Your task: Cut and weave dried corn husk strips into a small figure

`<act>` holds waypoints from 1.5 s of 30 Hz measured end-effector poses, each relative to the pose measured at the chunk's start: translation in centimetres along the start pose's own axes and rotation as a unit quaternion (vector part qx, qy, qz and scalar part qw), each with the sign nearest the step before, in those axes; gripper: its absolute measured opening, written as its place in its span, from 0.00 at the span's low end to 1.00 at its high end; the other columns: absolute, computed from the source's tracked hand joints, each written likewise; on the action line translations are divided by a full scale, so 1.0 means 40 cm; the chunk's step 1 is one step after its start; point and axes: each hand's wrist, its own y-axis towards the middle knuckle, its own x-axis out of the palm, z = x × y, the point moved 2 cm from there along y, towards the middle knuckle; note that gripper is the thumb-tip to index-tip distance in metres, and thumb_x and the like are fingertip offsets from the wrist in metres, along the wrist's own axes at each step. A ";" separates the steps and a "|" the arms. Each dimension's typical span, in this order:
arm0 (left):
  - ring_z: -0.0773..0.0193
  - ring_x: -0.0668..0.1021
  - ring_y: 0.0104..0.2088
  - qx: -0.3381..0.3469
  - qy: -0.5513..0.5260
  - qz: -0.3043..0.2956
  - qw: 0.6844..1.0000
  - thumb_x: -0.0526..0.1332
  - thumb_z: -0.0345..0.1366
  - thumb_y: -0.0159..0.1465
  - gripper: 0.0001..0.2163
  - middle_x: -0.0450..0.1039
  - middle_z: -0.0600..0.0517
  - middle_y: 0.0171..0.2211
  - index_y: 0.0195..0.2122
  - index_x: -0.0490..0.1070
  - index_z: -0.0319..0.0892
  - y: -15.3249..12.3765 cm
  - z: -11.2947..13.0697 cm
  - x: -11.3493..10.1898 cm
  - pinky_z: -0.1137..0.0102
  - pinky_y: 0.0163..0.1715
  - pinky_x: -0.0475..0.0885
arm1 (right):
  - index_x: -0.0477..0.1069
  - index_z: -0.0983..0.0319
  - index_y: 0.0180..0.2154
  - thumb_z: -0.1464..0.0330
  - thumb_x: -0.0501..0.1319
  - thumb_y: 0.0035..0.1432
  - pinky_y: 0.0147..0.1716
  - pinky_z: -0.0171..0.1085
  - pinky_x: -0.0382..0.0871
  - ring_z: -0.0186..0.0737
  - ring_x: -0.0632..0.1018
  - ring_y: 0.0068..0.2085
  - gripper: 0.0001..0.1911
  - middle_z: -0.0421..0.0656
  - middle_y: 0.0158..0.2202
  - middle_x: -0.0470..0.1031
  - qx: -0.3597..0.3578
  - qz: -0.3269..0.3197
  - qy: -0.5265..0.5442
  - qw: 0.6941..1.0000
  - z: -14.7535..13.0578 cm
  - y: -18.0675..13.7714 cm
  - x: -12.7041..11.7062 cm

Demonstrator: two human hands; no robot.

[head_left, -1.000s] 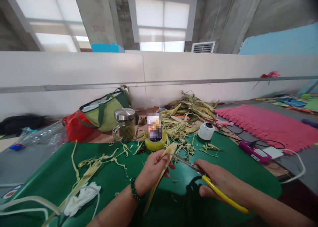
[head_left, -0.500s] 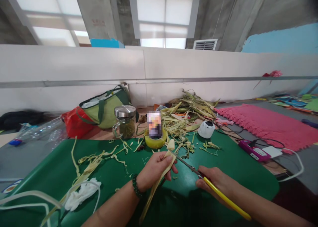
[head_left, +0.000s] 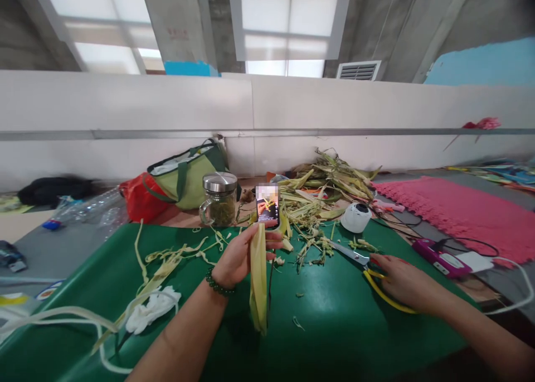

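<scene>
My left hand (head_left: 234, 259) holds a long pale corn husk (head_left: 259, 281) that hangs down over the green mat (head_left: 326, 332). Its thumb and fingers are around the husk's upper end. On the right, my right hand (head_left: 401, 281) grips the yellow handles of the scissors (head_left: 349, 252), which are low over the mat, blades pointing left and away from me. Just beyond my left hand a phone (head_left: 267, 208) with a lit screen stands in a yellow round holder (head_left: 284, 226), partly hidden. Shredded husk bits (head_left: 311, 248) lie near the blade tips.
A heap of dry husks (head_left: 334, 178) is at the back, with a white spool (head_left: 355, 218) in front. Left of the phone stand a lidded glass jar (head_left: 219, 206) and a green bag (head_left: 184, 181). White tissue (head_left: 152, 309) and cables (head_left: 54, 315) lie left; a purple power strip (head_left: 438, 258) lies right.
The scissors have come away from the husk and moved right and down toward the mat in my right hand. My left hand has turned, and the husk now hangs straight down.
</scene>
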 end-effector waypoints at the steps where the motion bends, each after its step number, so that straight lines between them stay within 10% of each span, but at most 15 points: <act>1: 0.59 0.79 0.37 0.012 0.017 0.004 1.000 0.50 0.40 0.66 0.17 0.75 0.42 0.40 0.50 0.68 0.38 -0.002 0.001 0.001 0.71 0.29 0.74 | 0.73 0.64 0.45 0.72 0.56 0.47 0.37 0.43 0.68 0.54 0.77 0.41 0.20 0.54 0.40 0.76 -0.003 -0.020 -0.009 1.000 -0.008 0.000 -0.008; 5: 0.55 0.77 0.43 0.040 0.178 -0.012 0.983 0.53 0.46 0.64 0.22 0.66 0.40 0.54 0.57 0.62 0.43 -0.016 -0.027 0.032 0.74 0.25 0.74 | 0.69 0.61 0.49 0.59 0.53 0.57 0.40 0.46 0.69 0.52 0.75 0.43 0.21 0.52 0.46 0.73 -0.089 0.050 0.139 0.985 -0.137 -0.025 -0.093; 9: 0.65 0.78 0.27 0.025 0.304 -0.113 0.946 0.55 0.49 0.61 0.23 0.72 0.43 0.44 0.54 0.65 0.42 -0.029 -0.085 0.078 0.76 0.19 0.70 | 0.64 0.59 0.53 0.59 0.55 0.58 0.31 0.38 0.71 0.38 0.75 0.32 0.22 0.48 0.45 0.72 -0.212 0.070 0.378 0.899 -0.325 -0.035 -0.139; 14: 0.73 0.72 0.16 0.029 0.290 -0.122 0.949 0.59 0.48 0.59 0.19 0.74 0.50 0.30 0.44 0.67 0.38 -0.020 -0.091 0.076 0.78 0.15 0.66 | 0.71 0.62 0.37 0.65 0.60 0.54 0.23 0.33 0.66 0.33 0.72 0.23 0.09 0.38 0.24 0.70 -0.263 -0.071 0.511 0.815 -0.432 0.012 -0.119; 21: 0.69 0.72 0.18 -0.093 0.272 -0.186 0.940 0.67 0.43 0.50 0.41 0.73 0.53 0.25 0.62 0.50 0.40 -0.030 0.001 -0.010 0.75 0.19 0.67 | 0.71 0.63 0.28 0.62 0.59 0.53 0.25 0.33 0.64 0.34 0.70 0.26 0.10 0.40 0.25 0.68 -0.212 0.082 0.481 0.847 -0.299 0.094 -0.136; 26: 0.73 0.59 0.16 0.009 0.430 -0.099 0.897 0.62 0.46 0.55 0.16 0.57 0.59 0.15 0.37 0.76 0.38 -0.056 0.091 -0.045 0.76 0.15 0.52 | 0.67 0.62 0.29 0.53 0.60 0.50 0.23 0.33 0.64 0.34 0.70 0.22 0.18 0.37 0.18 0.68 -0.102 0.080 0.527 0.840 -0.199 0.105 -0.107; 30: 0.73 0.53 0.16 0.063 0.440 -0.036 0.895 0.59 0.51 0.56 0.19 0.48 0.60 0.14 0.19 0.69 0.38 -0.074 0.135 -0.059 0.74 0.16 0.44 | 0.68 0.62 0.27 0.48 0.62 0.45 0.22 0.34 0.67 0.35 0.72 0.21 0.22 0.38 0.18 0.69 -0.067 0.093 0.569 0.814 -0.200 0.070 -0.096; 39: 0.76 0.51 0.15 0.099 0.366 0.047 0.924 0.62 0.46 0.56 0.17 0.49 0.60 0.14 0.18 0.64 0.39 -0.133 0.180 -0.113 0.75 0.15 0.41 | 0.71 0.63 0.26 0.50 0.64 0.45 0.20 0.34 0.68 0.35 0.72 0.19 0.21 0.40 0.17 0.70 -0.067 0.149 0.610 0.775 -0.253 0.015 -0.097; 43: 0.78 0.50 0.12 0.238 0.169 0.194 0.937 0.57 0.33 0.59 0.15 0.46 0.61 0.10 0.16 0.55 0.39 -0.197 0.260 -0.200 0.79 0.14 0.46 | 0.71 0.62 0.27 0.53 0.65 0.45 0.19 0.32 0.66 0.34 0.71 0.19 0.18 0.39 0.16 0.69 0.009 0.245 0.593 0.767 -0.177 -0.003 -0.075; 45: 0.78 0.56 0.13 0.389 0.053 0.258 0.883 0.48 0.30 0.64 0.15 0.50 0.62 0.10 0.19 0.55 0.40 -0.229 0.292 -0.246 0.83 0.17 0.54 | 0.71 0.62 0.26 0.53 0.67 0.43 0.17 0.31 0.66 0.33 0.70 0.18 0.18 0.38 0.16 0.69 0.035 0.250 0.607 0.753 -0.151 -0.009 -0.059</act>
